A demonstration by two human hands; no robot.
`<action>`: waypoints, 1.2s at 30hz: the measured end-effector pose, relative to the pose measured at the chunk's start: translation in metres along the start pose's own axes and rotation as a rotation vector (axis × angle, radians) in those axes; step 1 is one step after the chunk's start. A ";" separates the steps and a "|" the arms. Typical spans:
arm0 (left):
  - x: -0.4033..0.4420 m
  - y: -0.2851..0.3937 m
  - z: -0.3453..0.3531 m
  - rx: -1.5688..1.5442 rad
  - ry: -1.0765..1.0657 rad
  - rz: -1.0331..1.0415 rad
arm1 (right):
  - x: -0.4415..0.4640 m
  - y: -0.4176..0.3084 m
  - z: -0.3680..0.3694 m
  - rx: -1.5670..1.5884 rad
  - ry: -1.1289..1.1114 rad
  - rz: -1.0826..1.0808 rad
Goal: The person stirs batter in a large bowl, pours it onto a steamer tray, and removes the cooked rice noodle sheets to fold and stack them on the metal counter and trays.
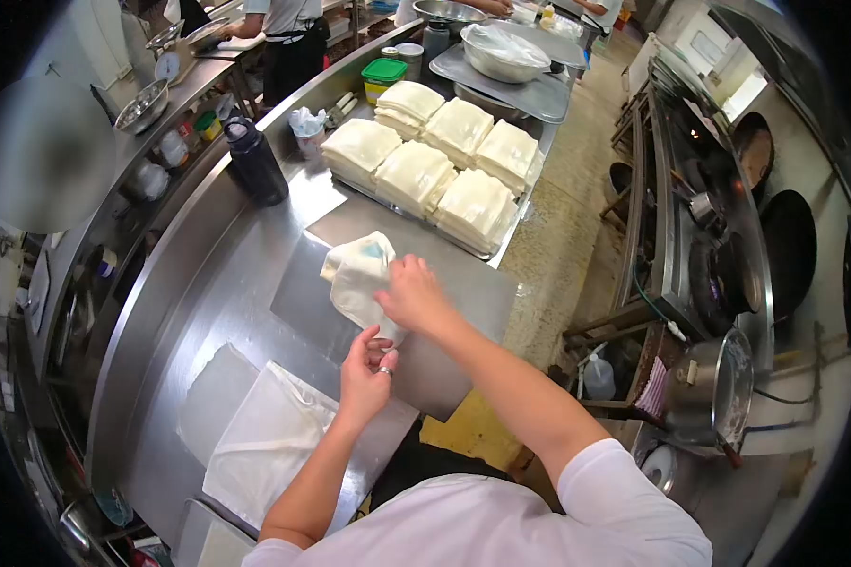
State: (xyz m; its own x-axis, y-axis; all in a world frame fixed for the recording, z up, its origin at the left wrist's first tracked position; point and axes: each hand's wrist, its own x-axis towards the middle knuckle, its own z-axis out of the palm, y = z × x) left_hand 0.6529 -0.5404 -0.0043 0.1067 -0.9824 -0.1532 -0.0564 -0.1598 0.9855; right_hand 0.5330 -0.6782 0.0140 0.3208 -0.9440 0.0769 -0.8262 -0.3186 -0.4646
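A pale, floppy folded sheet, perhaps dough, with a bluish patch near its top, is in front of me above a grey metal sheet. My right hand is closed on its right edge, the fingertips partly hidden by the hand's back. Just below, at the sheet's lower corner, is my left hand, its fingers loosely curled and apart, a ring on one finger. I cannot tell whether it touches the corner. Beyond lie several stacks of pale square sheets on a tray.
A white cloth-like sheet lies at the lower left of the steel table. A dark bottle and a green-lidded tub stand along the raised left edge. Stoves with woks line the right side. Other people work at the back.
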 end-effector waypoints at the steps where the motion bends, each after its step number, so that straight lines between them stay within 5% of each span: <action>1: 0.002 -0.001 -0.002 -0.012 0.003 -0.004 | 0.006 -0.001 0.004 -0.044 -0.043 0.026; 10: -0.018 0.004 0.008 -0.148 -0.090 -0.077 | -0.039 0.024 -0.003 0.109 0.073 -0.069; 16: -0.068 0.021 0.044 -0.191 -0.469 -0.125 | -0.145 0.044 -0.062 0.124 0.158 0.049; 26: -0.200 0.074 0.148 0.021 -1.114 -0.045 | -0.414 0.078 -0.147 0.036 0.424 0.341; 36: -0.388 0.076 0.260 0.085 -1.567 -0.055 | -0.726 0.039 -0.180 -0.229 0.802 0.894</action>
State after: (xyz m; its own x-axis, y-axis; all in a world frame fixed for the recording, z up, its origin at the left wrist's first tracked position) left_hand 0.3491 -0.1962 0.1116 -0.9833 -0.0855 -0.1608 -0.1469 -0.1492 0.9778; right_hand 0.1844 -0.0205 0.0993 -0.7118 -0.5974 0.3694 -0.6974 0.5385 -0.4730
